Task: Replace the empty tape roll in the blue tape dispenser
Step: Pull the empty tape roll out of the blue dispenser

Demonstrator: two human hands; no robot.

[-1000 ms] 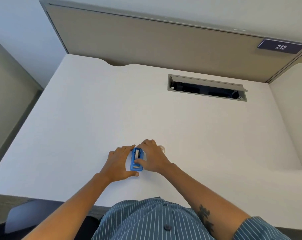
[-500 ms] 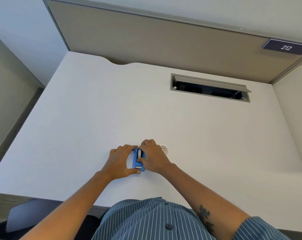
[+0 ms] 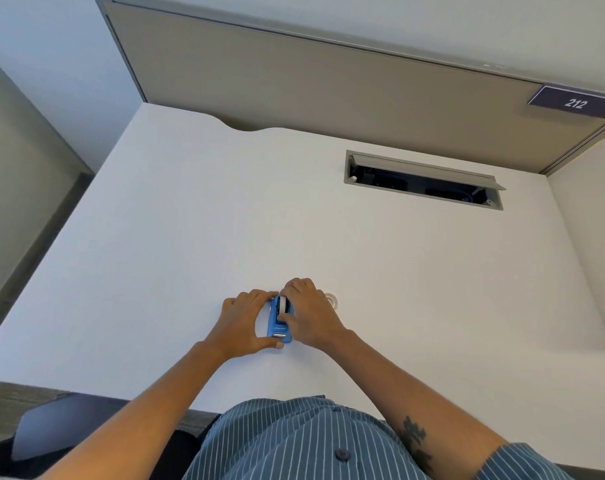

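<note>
Your left hand (image 3: pixel 247 318) braces the small blue plastic tape dispenser (image 3: pixel 278 323) on the white table (image 3: pixel 190 237), near the front edge, its grip closed on the body's left side. Keep it pinned. Your right hand (image 3: pixel 309 315) pinches the white tape roll (image 3: pixel 283 304); work it straight along its cradle. A clear ring (image 3: pixel 331 299) lies just right.

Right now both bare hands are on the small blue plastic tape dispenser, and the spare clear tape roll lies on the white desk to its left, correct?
Not quite: the head view shows the clear tape roll lying right of the blue tape dispenser, behind the right hand. The left hand also holds the dispenser.
</note>
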